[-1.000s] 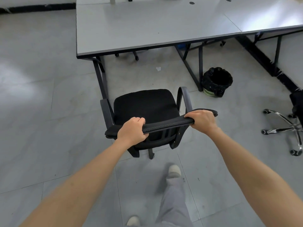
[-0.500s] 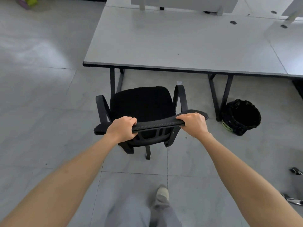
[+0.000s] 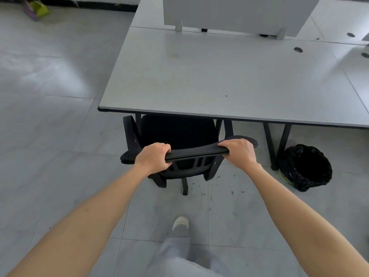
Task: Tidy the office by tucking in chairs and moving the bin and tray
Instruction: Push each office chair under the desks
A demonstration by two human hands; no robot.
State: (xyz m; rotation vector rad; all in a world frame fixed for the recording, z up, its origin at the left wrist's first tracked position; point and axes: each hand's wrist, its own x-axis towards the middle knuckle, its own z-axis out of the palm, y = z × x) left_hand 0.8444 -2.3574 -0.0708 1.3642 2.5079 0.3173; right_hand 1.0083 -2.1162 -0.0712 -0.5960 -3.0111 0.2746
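A black office chair (image 3: 177,134) stands at the near edge of a white desk (image 3: 219,76), with the front of its seat and its armrests under the desktop. My left hand (image 3: 152,157) grips the top edge of the backrest on its left side. My right hand (image 3: 238,152) grips the same edge on its right side. A bin (image 3: 305,166) lined with a black bag, with a green base showing, stands on the floor to the right, beside the desk's black legs. No tray is in view.
A white partition panel (image 3: 229,13) stands along the back of the desk. Cable holes (image 3: 298,49) sit at the desk's far right. A green and purple object (image 3: 37,8) lies on the floor at far left. My foot (image 3: 180,223) is behind the chair on the grey tiles.
The chair has rolled forward and its seat has gone partly under the desktop. I have stepped closer to the desk. Both hands keep their grip on the backrest.
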